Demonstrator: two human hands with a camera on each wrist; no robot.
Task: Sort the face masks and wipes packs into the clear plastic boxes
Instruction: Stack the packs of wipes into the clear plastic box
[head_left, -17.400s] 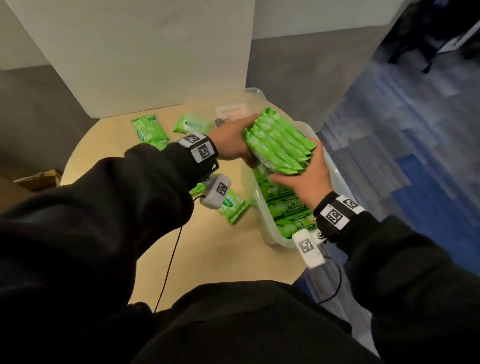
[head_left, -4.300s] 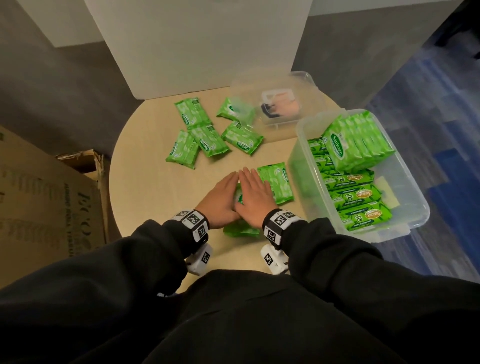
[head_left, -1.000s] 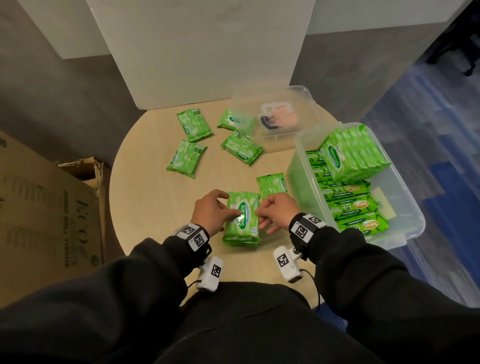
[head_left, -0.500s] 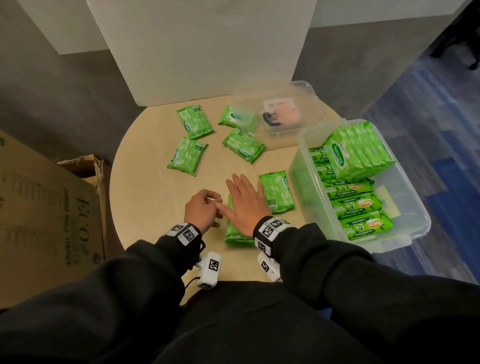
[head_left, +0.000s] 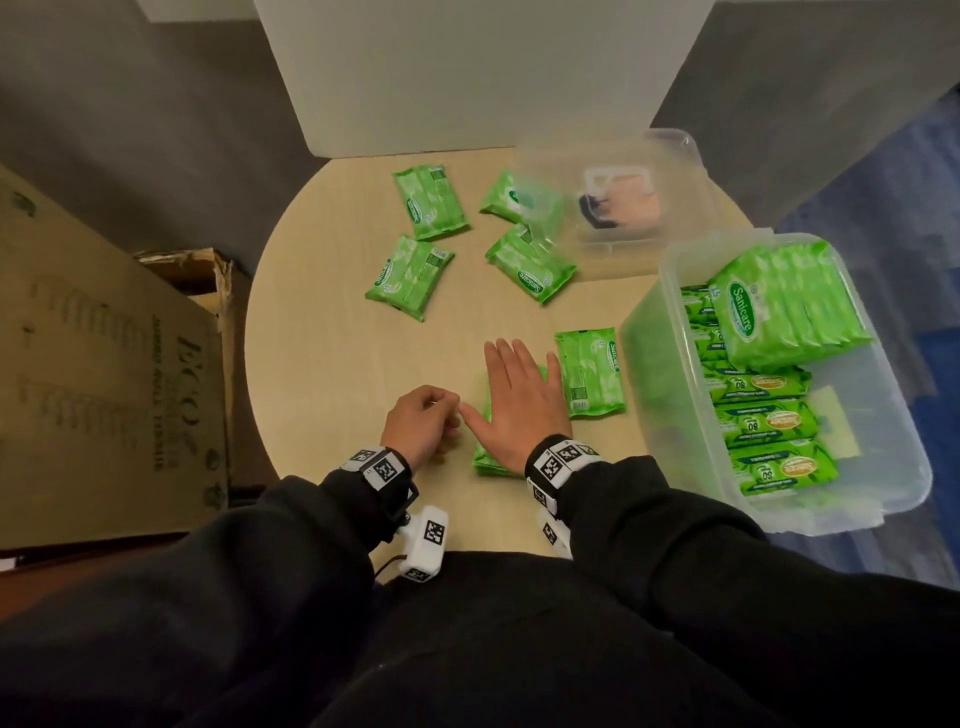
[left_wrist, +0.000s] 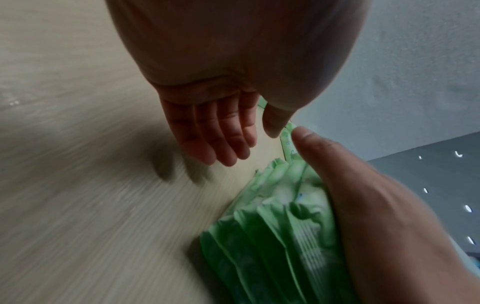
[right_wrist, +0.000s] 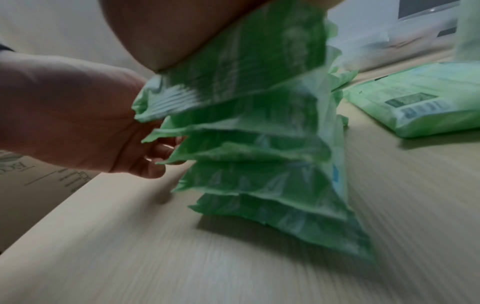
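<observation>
A stack of several green wipes packs (head_left: 491, 457) lies near the table's front edge. My right hand (head_left: 519, 395) rests flat on top of it, fingers straight. My left hand (head_left: 441, 415) sits just left of the stack, fingers loosely curled and holding nothing. In the left wrist view the left hand's fingers (left_wrist: 221, 133) hang over bare table beside the stack (left_wrist: 272, 226). In the right wrist view the stack (right_wrist: 259, 144) fills the middle. One more pack (head_left: 589, 379) lies right of the stack. The large clear box (head_left: 649, 374) on the right holds many packs. The small clear box (head_left: 696, 156) behind it holds face masks (head_left: 621, 200).
Several loose wipes packs (head_left: 408, 275) are scattered on the far half of the round wooden table (head_left: 322, 364). A cardboard box (head_left: 104, 364) stands on the floor at the left. A white panel (head_left: 467, 67) rises behind the table.
A second ago both hands pinched the top pack of the stack. Now my right hand lies flat on the stack, and my left hand has let go and drawn back to the left.
</observation>
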